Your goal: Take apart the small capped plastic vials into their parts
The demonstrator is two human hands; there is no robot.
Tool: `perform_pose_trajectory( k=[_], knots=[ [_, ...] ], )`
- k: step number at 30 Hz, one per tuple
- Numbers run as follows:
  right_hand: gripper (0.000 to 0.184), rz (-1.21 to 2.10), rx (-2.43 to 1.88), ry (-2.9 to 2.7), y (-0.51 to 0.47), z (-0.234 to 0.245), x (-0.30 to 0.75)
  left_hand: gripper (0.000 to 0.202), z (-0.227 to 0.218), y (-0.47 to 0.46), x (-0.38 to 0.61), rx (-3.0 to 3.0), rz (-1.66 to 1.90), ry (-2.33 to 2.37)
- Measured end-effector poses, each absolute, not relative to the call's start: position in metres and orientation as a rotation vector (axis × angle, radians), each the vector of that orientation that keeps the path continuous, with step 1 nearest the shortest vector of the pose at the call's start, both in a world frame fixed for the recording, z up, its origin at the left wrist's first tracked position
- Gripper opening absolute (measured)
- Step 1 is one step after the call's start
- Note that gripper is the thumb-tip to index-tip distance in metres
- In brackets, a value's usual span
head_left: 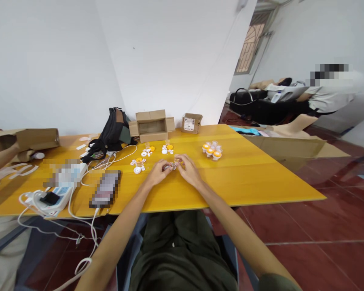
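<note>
My left hand [160,173] and my right hand [187,169] are close together over the table, fingertips almost meeting. Between them are small white dotted parts [173,165], partly covered by fingers. A small clear plastic piece [176,159] shows at my right fingertips. What my left fingers pinch is too small to make out. Just beyond lie piles of small parts: white discs [137,170], an orange-yellow cap [170,147] and dotted white pieces [144,154]. To the right stands a cluster of clear plastic pieces with orange-and-white tops [212,151].
An open cardboard box [153,128], a smaller box [191,123] and a black backpack [113,127] line the wall. Left are a phone [106,188], a power strip [59,198] and white cables. Another person's arm [3,159] reaches in; a person [333,95] sits at far right.
</note>
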State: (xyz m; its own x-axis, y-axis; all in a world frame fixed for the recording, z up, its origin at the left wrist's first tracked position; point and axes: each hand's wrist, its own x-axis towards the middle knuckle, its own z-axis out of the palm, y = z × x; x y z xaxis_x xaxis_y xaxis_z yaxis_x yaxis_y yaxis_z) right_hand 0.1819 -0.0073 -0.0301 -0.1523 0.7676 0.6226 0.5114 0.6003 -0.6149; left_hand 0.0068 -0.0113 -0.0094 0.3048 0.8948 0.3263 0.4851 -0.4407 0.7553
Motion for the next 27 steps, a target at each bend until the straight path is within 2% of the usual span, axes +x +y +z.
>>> perform_pose_trajectory(
  k=[11,20,27],
  knots=[
    [0.017,0.348,-0.957,-1.981,-0.0166,-0.0270,0.1785,0.029,-0.0151,-0.0028,0.0089,1.645,1.127,1.068],
    [0.006,0.385,-1.030,-1.934,-0.0137,-0.0302,0.1824,0.043,-0.0117,-0.0067,0.0097,1.542,1.057,1.043],
    [0.005,0.590,-0.968,-1.850,-0.0120,-0.0293,0.1828,0.036,-0.0119,-0.0063,0.0109,1.527,1.086,1.029]
  ],
)
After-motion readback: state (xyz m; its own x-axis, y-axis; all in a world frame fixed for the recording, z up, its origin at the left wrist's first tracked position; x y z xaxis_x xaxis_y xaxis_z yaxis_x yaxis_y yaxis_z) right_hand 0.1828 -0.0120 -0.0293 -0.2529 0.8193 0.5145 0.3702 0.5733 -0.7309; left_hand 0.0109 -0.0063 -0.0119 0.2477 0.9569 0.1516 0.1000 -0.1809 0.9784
